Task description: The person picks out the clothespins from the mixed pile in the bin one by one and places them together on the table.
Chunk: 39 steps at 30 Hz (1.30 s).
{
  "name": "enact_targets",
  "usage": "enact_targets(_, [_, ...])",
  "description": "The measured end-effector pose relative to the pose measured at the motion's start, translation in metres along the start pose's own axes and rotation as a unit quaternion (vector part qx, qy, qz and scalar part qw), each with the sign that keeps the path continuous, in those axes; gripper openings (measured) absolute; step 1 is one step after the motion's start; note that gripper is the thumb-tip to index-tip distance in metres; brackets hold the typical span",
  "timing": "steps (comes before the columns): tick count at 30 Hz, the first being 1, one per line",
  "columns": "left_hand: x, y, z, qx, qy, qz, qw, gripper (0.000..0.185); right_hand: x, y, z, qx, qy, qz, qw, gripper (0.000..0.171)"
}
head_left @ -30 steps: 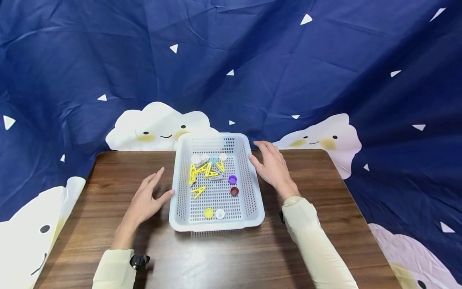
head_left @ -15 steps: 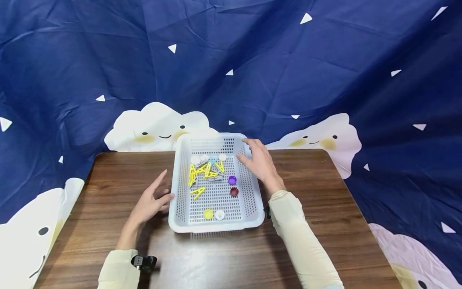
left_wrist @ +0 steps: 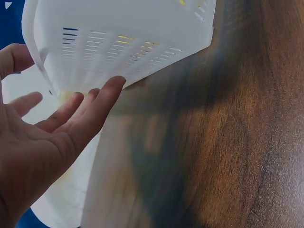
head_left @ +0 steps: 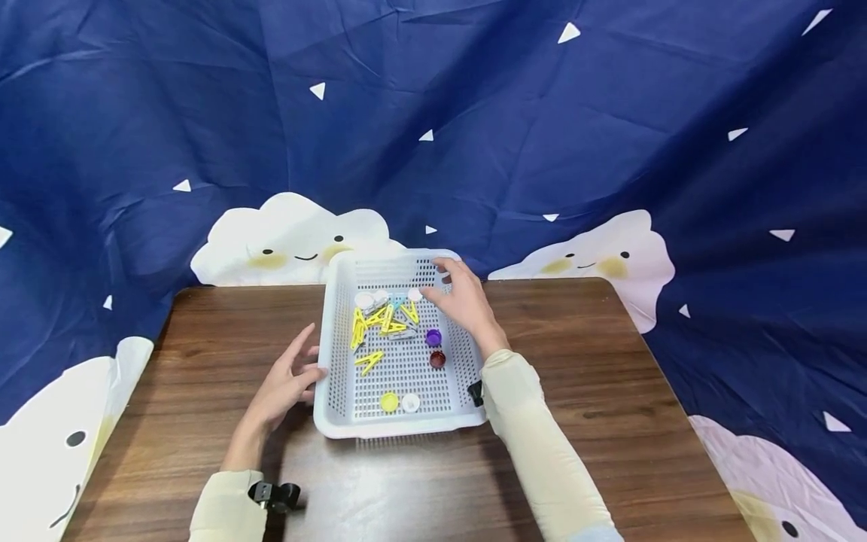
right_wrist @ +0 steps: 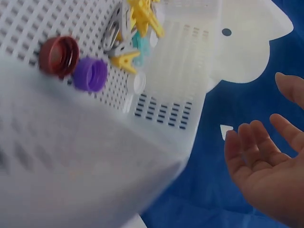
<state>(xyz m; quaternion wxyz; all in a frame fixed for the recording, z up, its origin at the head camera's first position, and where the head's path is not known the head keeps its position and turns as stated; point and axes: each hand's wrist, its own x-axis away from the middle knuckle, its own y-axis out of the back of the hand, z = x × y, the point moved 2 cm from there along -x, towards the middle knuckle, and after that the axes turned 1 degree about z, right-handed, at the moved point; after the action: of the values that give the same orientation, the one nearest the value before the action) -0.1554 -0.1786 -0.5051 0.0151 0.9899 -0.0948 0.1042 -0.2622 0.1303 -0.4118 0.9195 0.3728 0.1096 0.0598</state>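
A white perforated plastic basket (head_left: 406, 429) stands on the table. My left hand (head_left: 278, 388) is beside its left wall, thumb right at the rim and fingers loosely bent. My right hand (head_left: 467, 305) is over the right rim, fingers spread and holding nothing, reaching in above the far right of the basket. Inside lie yellow clothespins (head_left: 369, 362), grey clips (head_left: 403, 334), a purple bottle cap (right_wrist: 90, 74), a dark red bottle cap (right_wrist: 59, 56), a yellow cap (head_left: 389, 402) and several white caps (head_left: 410, 403). A small light-blue piece (right_wrist: 141, 47) lies among the clips.
The basket sits on a dark brown wooden table (head_left: 582, 391). Behind it hangs a blue cloth (head_left: 379, 113) printed with white clouds and triangles. A black wrist camera (head_left: 274, 495) is strapped at my left sleeve.
My right hand has moved left, from outside the basket to over its right rim. The left hand has shifted slightly downward, staying beside the left rim. The basket's contents look the same.
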Motion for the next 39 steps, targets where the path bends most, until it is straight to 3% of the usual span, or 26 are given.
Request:
enact_targets(12, [-0.004, -0.001, 0.007, 0.058, 0.009, 0.036, 0.9977, 0.079, -0.011, -0.036, -0.003, -0.089, -0.038, 0.031, 0.995, 0.056])
enact_targets(23, [-0.010, -0.003, 0.010, 0.096, 0.011, 0.050, 0.9940, 0.078, -0.016, -0.065, -0.017, -0.127, -0.072, 0.044, 0.988, 0.051])
enact_targets(33, [-0.010, -0.004, 0.010, 0.102, 0.010, 0.056, 0.9931, 0.079, -0.015, -0.091, -0.028, -0.176, -0.108, 0.083, 0.975, 0.052])
enact_targets(39, [-0.009, -0.004, 0.012, 0.106, 0.013, 0.053, 0.9928, 0.079, -0.016, -0.106, -0.037, -0.174, -0.139, 0.097, 0.970, 0.051])
